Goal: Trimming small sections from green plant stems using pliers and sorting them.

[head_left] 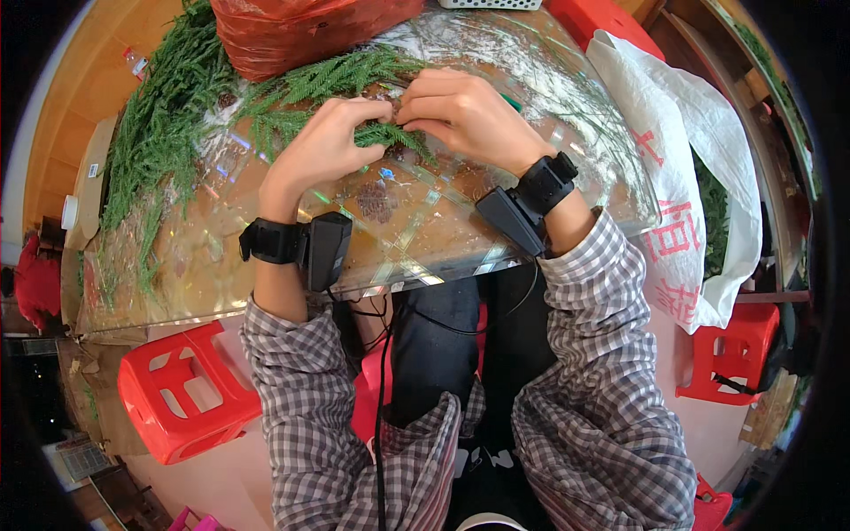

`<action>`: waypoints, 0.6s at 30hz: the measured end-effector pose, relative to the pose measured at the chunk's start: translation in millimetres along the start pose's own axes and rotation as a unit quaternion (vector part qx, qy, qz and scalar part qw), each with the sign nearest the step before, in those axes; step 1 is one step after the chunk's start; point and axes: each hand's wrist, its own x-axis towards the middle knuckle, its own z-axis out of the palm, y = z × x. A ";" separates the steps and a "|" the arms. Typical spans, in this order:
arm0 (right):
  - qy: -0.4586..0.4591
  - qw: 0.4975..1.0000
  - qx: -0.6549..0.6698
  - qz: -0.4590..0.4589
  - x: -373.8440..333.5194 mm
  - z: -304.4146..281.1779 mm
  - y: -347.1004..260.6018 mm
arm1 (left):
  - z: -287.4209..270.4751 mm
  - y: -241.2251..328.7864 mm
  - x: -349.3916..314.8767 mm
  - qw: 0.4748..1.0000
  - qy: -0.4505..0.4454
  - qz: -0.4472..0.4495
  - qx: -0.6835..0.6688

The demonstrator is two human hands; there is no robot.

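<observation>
Green artificial pine sprigs [336, 75] lie across the far middle of the table, reaching to my hands. My left hand [332, 142] is closed around a stem of this greenery, thumb and forefinger curled towards each other. Right beside it, my right hand [469, 115] has its fingers bent and pinched at the same spot on the pine sprig. The fingers hide the exact point of contact. Needles of the held sprig [394, 137] show below and between the two hands. Both wrists carry black strapped-on devices.
A heap of pine greenery [168, 106] covers the table's left side. Behind it sits a red plastic bag [310, 35]. White powder [549, 71] dusts the glass-topped table [407, 230]. A white sack [664, 115] hangs at the right edge; red stools [186, 394] stand below.
</observation>
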 end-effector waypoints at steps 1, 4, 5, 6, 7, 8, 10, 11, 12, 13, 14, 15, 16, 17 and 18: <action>0.001 1.000 0.002 -0.007 0.2 -0.4 0.4 | -0.2 0.4 0.0 1.000 -0.006 0.002 -0.001; 0.003 1.000 0.004 -0.022 0.2 -1.3 0.6 | 0.0 -0.5 -1.7 1.000 0.003 0.014 -0.008; 0.000 1.000 0.014 -0.020 0.2 -1.5 0.2 | 0.2 -0.8 -2.3 1.000 0.007 0.021 -0.012; -0.003 1.000 0.025 -0.019 0.6 -1.0 0.3 | 0.5 -1.0 -2.6 1.000 0.008 0.020 -0.012; -0.007 0.999 0.035 -0.019 1.2 -0.5 0.3 | 1.2 -1.1 -2.6 1.000 0.010 0.025 -0.010; -0.007 0.999 0.035 -0.020 1.5 0.2 0.0 | 2.0 -1.2 -2.5 0.999 0.011 0.030 -0.008; -0.006 0.999 0.029 -0.021 1.4 1.9 -1.2 | 2.7 -1.7 -2.5 0.999 0.014 0.035 -0.007; -0.005 0.999 0.027 -0.021 2.0 2.5 -2.5 | 2.7 -1.2 -2.7 0.999 0.015 0.035 -0.009; -0.006 0.999 0.028 -0.022 2.7 2.9 -3.4 | 2.8 -0.8 -2.9 0.999 0.015 0.035 -0.010; -0.005 1.000 0.014 -0.026 3.5 3.4 -4.0 | 3.0 -0.3 -3.1 0.999 0.015 0.035 -0.012; -0.003 1.000 0.001 -0.029 4.2 3.9 -4.5 | 3.0 0.1 -3.5 0.999 0.016 0.033 -0.012; -0.001 0.999 -0.012 -0.033 4.6 4.5 -5.0 | 2.8 0.5 -3.8 0.999 0.019 0.029 -0.005; -0.001 0.999 -0.012 -0.032 4.6 4.6 -5.5 | 2.5 1.8 -3.0 0.999 0.022 0.026 0.002; -0.001 0.999 -0.025 -0.021 4.5 4.7 -6.3 | 2.9 2.6 -2.4 0.999 0.024 0.023 0.009; -0.001 0.999 -0.038 -0.010 4.4 4.9 -6.9 | 4.0 2.8 -2.2 0.999 0.023 0.023 0.009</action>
